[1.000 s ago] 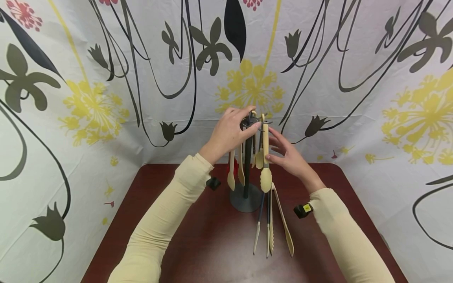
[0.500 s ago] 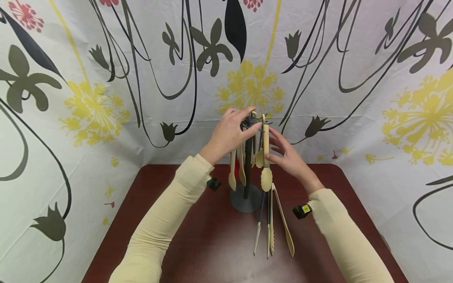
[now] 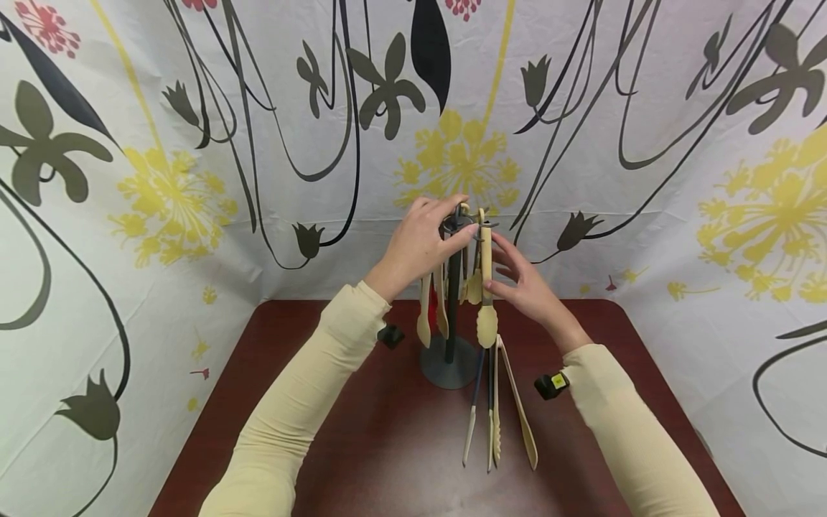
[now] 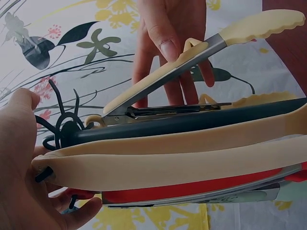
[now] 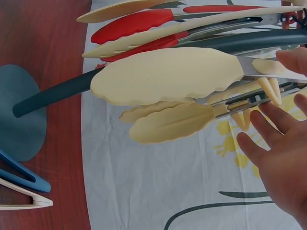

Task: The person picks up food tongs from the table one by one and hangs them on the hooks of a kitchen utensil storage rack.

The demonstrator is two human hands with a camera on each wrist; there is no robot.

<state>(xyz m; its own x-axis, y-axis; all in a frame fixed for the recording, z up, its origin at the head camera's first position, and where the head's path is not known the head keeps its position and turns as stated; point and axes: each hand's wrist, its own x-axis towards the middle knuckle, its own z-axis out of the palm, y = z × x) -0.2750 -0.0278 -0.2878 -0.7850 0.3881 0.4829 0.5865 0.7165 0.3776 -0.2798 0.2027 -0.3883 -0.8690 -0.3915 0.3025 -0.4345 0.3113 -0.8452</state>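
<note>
A dark utensil stand (image 3: 449, 368) stands upright on the table, with several tongs hanging from its hooked top. My left hand (image 3: 421, 237) grips that top, thumb and fingers around the hooks. Cream-tipped tongs (image 3: 487, 329) hang on the stand's right side, their arms spread apart in the left wrist view. My right hand (image 3: 528, 291) holds their cream handle loosely, thumb pressed on the near side and fingers behind it. Beige tongs (image 4: 168, 168) and red tongs (image 5: 134, 25) hang on the opposite side, and more cream tongs (image 5: 172, 122) hang behind the held pair.
On the reddish-brown table (image 3: 362, 438), right of the stand's base, lie beige tongs (image 3: 515, 395) with spread arms and blue-and-white tongs (image 3: 476, 391) beside them. A white flower-printed cloth (image 3: 271, 215) rises behind the table and along both sides.
Both hands keep their places on the stand and the cream-tipped tongs. Those tongs and the hanging pairs on the left have shifted very slightly.
</note>
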